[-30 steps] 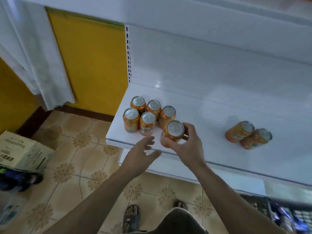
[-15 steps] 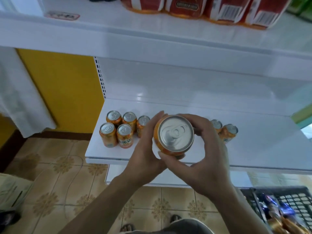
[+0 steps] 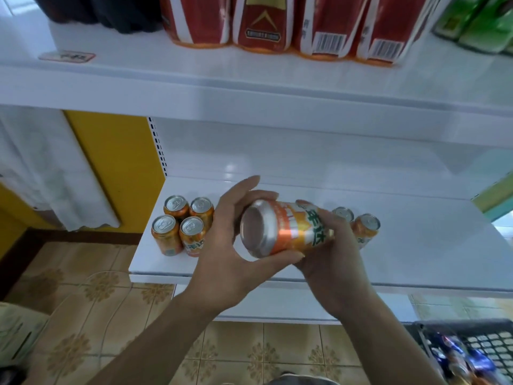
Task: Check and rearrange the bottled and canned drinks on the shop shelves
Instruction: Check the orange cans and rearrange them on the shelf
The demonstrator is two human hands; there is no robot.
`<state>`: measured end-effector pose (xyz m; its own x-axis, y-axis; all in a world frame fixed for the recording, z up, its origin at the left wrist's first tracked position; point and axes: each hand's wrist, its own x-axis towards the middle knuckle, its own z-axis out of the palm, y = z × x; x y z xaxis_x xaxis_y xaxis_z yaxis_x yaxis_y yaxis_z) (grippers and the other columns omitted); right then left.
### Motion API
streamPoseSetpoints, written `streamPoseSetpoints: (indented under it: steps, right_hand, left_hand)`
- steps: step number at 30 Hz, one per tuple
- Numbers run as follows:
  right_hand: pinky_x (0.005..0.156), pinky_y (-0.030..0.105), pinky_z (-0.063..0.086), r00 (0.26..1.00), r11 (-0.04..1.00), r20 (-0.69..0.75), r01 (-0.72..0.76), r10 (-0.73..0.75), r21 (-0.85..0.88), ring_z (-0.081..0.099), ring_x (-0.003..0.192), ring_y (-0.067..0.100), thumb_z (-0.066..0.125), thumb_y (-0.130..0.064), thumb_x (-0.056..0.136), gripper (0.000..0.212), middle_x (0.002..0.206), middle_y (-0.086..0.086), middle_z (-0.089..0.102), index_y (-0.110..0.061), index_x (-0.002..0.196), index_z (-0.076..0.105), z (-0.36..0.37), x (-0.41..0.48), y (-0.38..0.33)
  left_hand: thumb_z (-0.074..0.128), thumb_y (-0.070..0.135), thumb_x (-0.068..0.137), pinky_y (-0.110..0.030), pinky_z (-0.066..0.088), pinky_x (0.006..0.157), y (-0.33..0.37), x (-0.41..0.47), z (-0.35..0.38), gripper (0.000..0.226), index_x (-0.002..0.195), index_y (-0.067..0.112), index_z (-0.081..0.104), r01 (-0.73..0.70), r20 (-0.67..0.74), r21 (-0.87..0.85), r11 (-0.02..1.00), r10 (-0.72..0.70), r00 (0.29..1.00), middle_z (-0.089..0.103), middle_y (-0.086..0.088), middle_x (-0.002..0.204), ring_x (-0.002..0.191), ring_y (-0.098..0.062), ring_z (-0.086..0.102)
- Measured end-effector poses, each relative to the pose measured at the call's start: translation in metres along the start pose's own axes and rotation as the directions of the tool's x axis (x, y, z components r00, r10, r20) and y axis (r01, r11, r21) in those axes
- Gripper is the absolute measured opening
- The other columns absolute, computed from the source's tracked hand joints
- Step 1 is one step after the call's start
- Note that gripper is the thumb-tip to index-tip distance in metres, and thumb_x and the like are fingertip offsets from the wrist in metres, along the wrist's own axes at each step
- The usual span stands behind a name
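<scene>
An orange drink can [image 3: 288, 227] lies on its side in both my hands above the front of the white lower shelf [image 3: 416, 245], its concave bottom turned towards me. My left hand [image 3: 230, 262] cups its near end, with thumb and fingers curled round the rim. My right hand [image 3: 336, 262] grips the labelled side from below. Several upright orange cans [image 3: 180, 226] stand in a cluster at the shelf's left end. Two more orange cans [image 3: 363, 226] stand behind my right hand, partly hidden.
The upper shelf [image 3: 249, 81] carries red-and-white drink packs [image 3: 280, 23], dark bottles at the left and green bottles [image 3: 477, 20] at the right. A black crate [image 3: 433, 337] of drinks sits at the lower right. A yellow wall and patterned floor tiles lie to the left.
The can was lifted off the shelf, first held top-up in both hands, and is now tipped sideways with its bottom facing me. My view has risen to show the upper shelf.
</scene>
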<state>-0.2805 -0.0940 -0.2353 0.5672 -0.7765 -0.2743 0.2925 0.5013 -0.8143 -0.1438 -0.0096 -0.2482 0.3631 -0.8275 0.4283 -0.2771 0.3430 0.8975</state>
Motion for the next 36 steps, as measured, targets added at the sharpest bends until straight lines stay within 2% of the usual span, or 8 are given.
streamPoseSetpoints:
  steps: [3,6,11,17,24,30,34,36]
  right_hand:
    - [0.08,0.035,0.058,0.988,0.982,0.04,-0.151,0.147,0.113,0.07,0.097,0.027,0.046,-0.05,0.095,0.059,0.112,0.017,0.072,-0.003,0.121,0.071,0.009,0.001,0.01]
    - [0.071,0.026,0.058,0.98,0.964,0.109,-0.185,0.167,0.191,0.072,0.082,0.015,0.033,-0.04,0.104,0.055,0.092,0.005,0.075,-0.016,0.093,0.081,0.011,0.003,0.017]
    - [0.076,0.023,0.051,0.97,0.95,0.147,-0.225,0.196,0.216,0.069,0.071,0.01,0.039,-0.033,0.1,0.051,0.079,-0.002,0.073,-0.02,0.077,0.081,0.012,0.004,0.018]
    - [0.072,0.021,0.056,0.965,0.941,0.158,-0.241,0.208,0.238,0.071,0.071,0.011,0.04,-0.033,0.1,0.05,0.08,-0.001,0.074,-0.018,0.077,0.082,0.014,0.007,0.017]
    - [0.079,0.03,0.056,0.953,0.945,0.2,-0.265,0.227,0.19,0.068,0.091,0.023,0.043,-0.053,0.098,0.056,0.106,0.012,0.073,-0.01,0.11,0.078,0.0,0.01,0.018]
    - [0.077,0.033,0.057,0.977,0.989,0.201,0.098,-0.074,-0.111,0.07,0.104,0.025,0.084,-0.057,0.066,0.074,0.121,0.002,0.067,-0.031,0.131,0.06,-0.008,0.007,0.014]
    - [0.062,0.026,0.055,0.969,0.933,0.132,0.238,-0.209,-0.269,0.071,0.09,0.023,0.079,-0.05,0.075,0.047,0.11,0.0,0.066,-0.036,0.117,0.063,-0.004,0.002,0.008]
    - [0.057,0.025,0.054,0.976,0.93,0.098,0.216,-0.196,-0.296,0.073,0.081,0.024,0.072,-0.054,0.084,0.04,0.109,0.008,0.066,-0.033,0.116,0.059,-0.004,0.003,0.007]
  left_hand:
    - [0.085,0.035,0.068,-0.035,0.052,0.098,0.013,0.008,0.007,0.096,0.147,0.026,0.03,-0.062,0.046,0.067,0.996,0.059,0.997,0.055,0.018,0.132,0.13,-0.018,0.052]
    - [0.084,0.023,0.072,-0.031,0.043,0.108,0.017,0.008,0.006,0.1,0.151,0.02,0.025,-0.077,0.151,0.056,0.995,0.068,0.986,0.053,0.012,0.14,0.135,-0.017,0.048]
    - [0.084,0.018,0.072,-0.04,0.042,0.111,0.019,0.007,0.001,0.098,0.151,0.025,0.027,-0.068,0.208,0.015,0.998,0.064,0.976,0.053,0.008,0.144,0.137,-0.025,0.047]
    - [0.083,0.022,0.073,-0.035,0.042,0.11,0.021,0.009,0.0,0.093,0.149,0.029,0.03,-0.064,0.189,0.01,0.998,0.061,0.98,0.053,0.01,0.143,0.136,-0.024,0.048]
    - [0.084,0.032,0.071,-0.031,0.051,0.099,0.019,0.011,-0.005,0.081,0.139,0.027,0.042,-0.016,0.042,-0.013,1.0,0.017,0.999,0.059,0.014,0.131,0.128,-0.018,0.055]
    - [0.077,0.046,0.066,-0.017,0.055,0.069,0.022,0.013,0.004,0.057,0.118,0.034,0.056,0.215,-0.27,-0.262,0.941,-0.286,0.92,0.063,0.025,0.102,0.098,0.005,0.063]
    - [0.065,0.066,0.07,-0.012,0.054,0.072,0.019,0.013,0.0,0.055,0.121,0.051,0.053,0.356,-0.125,-0.217,0.909,-0.388,0.913,0.055,0.023,0.115,0.097,0.015,0.058]
    - [0.07,0.058,0.072,-0.021,0.057,0.08,0.016,0.011,-0.005,0.053,0.122,0.059,0.053,0.349,-0.011,-0.237,0.906,-0.362,0.932,0.055,0.024,0.119,0.108,0.005,0.059]
